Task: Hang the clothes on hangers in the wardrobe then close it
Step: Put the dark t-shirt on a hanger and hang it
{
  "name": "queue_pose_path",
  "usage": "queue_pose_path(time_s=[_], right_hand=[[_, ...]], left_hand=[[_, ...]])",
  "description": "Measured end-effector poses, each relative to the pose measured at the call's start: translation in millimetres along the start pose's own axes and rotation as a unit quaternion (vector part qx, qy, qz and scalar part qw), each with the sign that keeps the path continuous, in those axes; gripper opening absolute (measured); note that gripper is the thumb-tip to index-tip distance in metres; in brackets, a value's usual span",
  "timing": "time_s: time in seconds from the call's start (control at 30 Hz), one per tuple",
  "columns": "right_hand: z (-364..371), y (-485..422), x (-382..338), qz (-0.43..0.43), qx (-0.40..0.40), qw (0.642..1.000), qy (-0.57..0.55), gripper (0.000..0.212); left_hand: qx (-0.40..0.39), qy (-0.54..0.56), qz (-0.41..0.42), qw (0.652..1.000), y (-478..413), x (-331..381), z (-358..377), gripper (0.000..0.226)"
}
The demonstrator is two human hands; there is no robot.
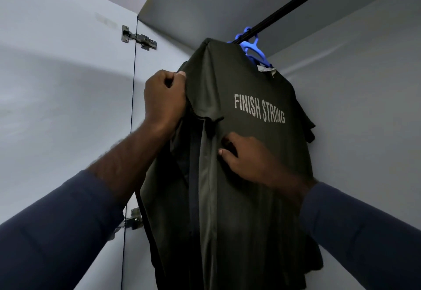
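Straightening the hung shirt (250,187) on its hanger (255,49): your left grip (165,98) pinches its edge, your right grip (246,160) pinches the front. Next, probably release and swing the door (68,96) shut.

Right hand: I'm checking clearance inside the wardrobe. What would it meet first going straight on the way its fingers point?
The right hand points up-left, pinching the dark green T-shirt, so it meets that fabric first, then probably the sleeve hem below the left hand; depth is unclear.
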State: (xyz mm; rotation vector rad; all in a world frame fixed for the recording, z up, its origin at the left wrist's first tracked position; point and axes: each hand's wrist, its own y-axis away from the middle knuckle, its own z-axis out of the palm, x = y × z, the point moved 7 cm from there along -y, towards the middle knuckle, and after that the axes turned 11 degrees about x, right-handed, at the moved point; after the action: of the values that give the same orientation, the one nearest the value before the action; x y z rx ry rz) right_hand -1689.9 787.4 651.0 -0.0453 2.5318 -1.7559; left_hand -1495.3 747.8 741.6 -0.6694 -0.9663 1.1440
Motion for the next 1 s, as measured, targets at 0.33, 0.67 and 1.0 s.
queue_pose_path(time_s=[0.33, 0.67, 1.0], right_hand=[[-21.2, 21.0, 138.6, 0.139, -0.014, 0.990, -0.002, 0.029], [-53.5, 23.7, 243.9, 0.221, -0.021, 0.971, 0.086, 0.029], [-50.6, -20.3, 306.8, 0.242, 0.025, 0.970, -0.016, 0.031]], left_hand=[[-0.606, -0.027, 0.152, 0.780, 159.9, 57.3, 79.6, 0.018], [-0.496, -0.197, 0.382, 0.755, 183.0, -9.0, 126.5, 0.032], [-0.523, -0.344, 0.456, 0.633, 229.4, -46.0, 177.3, 0.050]])
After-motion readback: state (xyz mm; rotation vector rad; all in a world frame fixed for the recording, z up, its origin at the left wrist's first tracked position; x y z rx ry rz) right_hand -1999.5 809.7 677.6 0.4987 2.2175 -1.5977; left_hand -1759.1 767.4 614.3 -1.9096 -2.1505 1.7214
